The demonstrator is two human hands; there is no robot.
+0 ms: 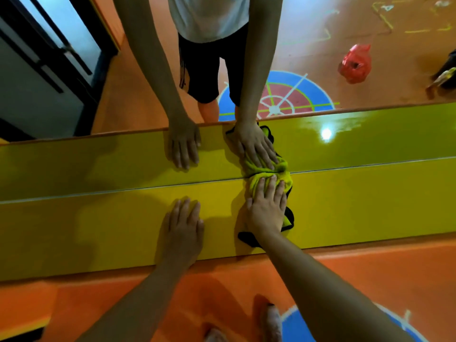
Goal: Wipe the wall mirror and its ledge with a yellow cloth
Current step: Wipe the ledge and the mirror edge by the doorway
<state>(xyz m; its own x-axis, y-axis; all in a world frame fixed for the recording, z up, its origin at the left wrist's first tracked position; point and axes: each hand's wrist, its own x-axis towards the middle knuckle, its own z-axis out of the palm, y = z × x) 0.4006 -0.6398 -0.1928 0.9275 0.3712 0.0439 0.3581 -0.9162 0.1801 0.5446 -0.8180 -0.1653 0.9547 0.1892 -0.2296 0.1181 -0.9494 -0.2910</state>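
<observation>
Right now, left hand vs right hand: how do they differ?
1. The left hand rests bare on the ledge; the right hand presses the yellow cloth.
2. The left hand's fingertips stop short of the mirror; the right hand's reach almost to its base, where the cloth is bunched.
Shared: both lie palm down on the ledge, fingers fairly straight.

forearms (138, 299) bare | feet (271, 322) bare | reflected: white shirt (209, 16), black shorts (202, 70) with pale side stripes

Head view, steeply down, close over ledge (98, 230)
</observation>
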